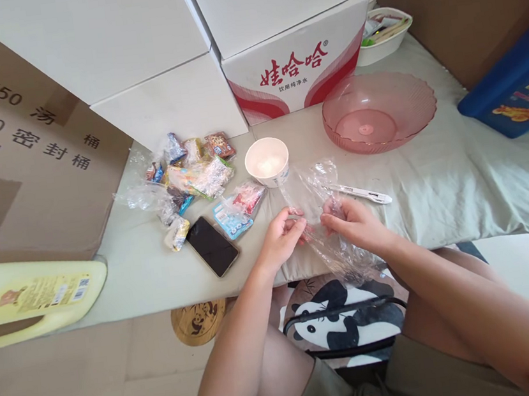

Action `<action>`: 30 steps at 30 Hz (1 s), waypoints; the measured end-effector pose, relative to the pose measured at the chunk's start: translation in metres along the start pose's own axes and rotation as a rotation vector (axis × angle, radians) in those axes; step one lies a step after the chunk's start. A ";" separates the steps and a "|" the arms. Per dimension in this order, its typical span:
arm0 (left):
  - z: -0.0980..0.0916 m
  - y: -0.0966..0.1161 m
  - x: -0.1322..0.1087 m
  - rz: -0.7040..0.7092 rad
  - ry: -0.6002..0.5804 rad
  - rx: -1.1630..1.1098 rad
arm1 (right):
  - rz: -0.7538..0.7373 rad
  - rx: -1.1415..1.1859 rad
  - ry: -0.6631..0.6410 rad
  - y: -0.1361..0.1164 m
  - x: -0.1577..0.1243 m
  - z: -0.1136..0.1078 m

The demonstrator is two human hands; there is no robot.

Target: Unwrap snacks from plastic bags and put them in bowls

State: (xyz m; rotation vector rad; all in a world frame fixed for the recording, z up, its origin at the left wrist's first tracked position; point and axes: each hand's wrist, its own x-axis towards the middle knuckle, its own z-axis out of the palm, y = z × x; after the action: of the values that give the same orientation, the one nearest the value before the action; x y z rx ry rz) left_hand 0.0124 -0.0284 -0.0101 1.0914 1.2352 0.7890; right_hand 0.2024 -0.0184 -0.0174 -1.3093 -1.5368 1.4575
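Both my hands pinch a clear plastic bag (314,192) over the front edge of the cloth-covered low table (437,189). My left hand (281,237) grips the bag's left edge with closed fingers. My right hand (352,222) grips its right side, fingers curled. The bag's lower part hangs down toward my lap. A white paper cup (267,161) stands just behind the bag. A white pen-like tool (360,192) lies to the right of the bag.
A pile of wrapped snacks (189,172) and a black phone (212,246) lie to the left. A pink plastic bowl (379,110) sits at the back right. White boxes, a red-printed carton (297,69), a yellow jug (31,300) and a panda stool (346,316) surround the table.
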 end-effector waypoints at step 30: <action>0.000 -0.014 -0.002 0.059 -0.136 0.150 | -0.122 -0.383 -0.057 -0.003 -0.006 -0.001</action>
State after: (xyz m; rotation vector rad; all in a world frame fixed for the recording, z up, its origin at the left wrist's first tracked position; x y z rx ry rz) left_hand 0.0104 -0.0344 -0.0224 1.2876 1.1658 0.6633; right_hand 0.2047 -0.0230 -0.0128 -1.3651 -1.9676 1.1703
